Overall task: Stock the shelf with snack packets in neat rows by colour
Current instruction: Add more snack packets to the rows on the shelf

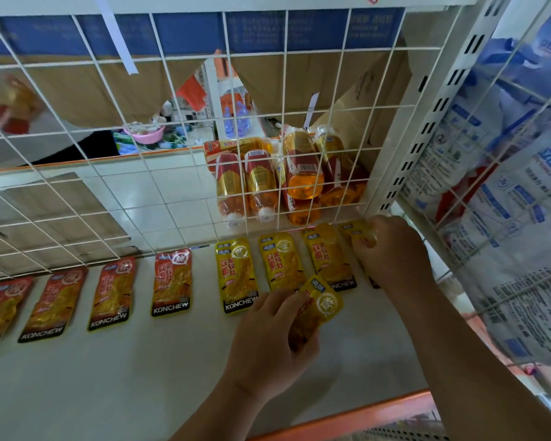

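Left grip point(268, 338) pinches yellow packet point(320, 305); right grip point(392, 249) curls on end packet point(358, 232). Both look light, floppy, slick: take by sealed edge.

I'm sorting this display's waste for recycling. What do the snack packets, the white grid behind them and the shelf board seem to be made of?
Snack packets: glossy plastic film, partly see-through; highlights and wrinkles show, and the one in the left hand bends. White grid: thin wire, likely coated metal, with an even white skin. Shelf board: smooth cream sheet, probably painted metal; cannot be sure.
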A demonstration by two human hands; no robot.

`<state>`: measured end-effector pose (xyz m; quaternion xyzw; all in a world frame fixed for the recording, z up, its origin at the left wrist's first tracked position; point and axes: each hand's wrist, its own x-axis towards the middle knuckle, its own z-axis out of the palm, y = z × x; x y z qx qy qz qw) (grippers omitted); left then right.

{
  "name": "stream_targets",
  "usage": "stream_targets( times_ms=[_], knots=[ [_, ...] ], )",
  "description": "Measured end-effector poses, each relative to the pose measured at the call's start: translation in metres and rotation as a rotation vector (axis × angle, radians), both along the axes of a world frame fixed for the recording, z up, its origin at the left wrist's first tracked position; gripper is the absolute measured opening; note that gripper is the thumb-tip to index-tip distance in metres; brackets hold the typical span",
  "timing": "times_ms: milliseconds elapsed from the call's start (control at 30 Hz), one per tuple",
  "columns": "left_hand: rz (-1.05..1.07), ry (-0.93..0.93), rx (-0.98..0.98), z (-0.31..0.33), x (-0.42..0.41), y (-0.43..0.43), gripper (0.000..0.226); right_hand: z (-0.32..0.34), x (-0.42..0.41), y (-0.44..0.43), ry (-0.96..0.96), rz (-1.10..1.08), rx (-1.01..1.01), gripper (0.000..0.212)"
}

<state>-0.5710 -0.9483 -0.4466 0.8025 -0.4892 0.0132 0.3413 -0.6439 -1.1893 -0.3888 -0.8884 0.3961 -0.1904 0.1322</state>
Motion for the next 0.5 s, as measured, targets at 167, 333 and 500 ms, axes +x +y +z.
stream_targets(
  times_ms=[167,333,500],
  knots=[
    [-0.002,0.0,0.004,0.0,0.0,0.0,0.05,-0.011,-0.006,-0.003,0.081,-0.015,0.112,0.05],
    [-0.004,-0.002,0.001,0.0,-0.001,-0.001,0.05,-0.015,-0.004,0.0,0.014,0.001,0.11,0.057],
    [-0.009,0.013,0.005,0.0,0.0,-0.001,0.05,-0.01,-0.006,0.001,-0.006,0.068,0.127,0.056]
  ],
)
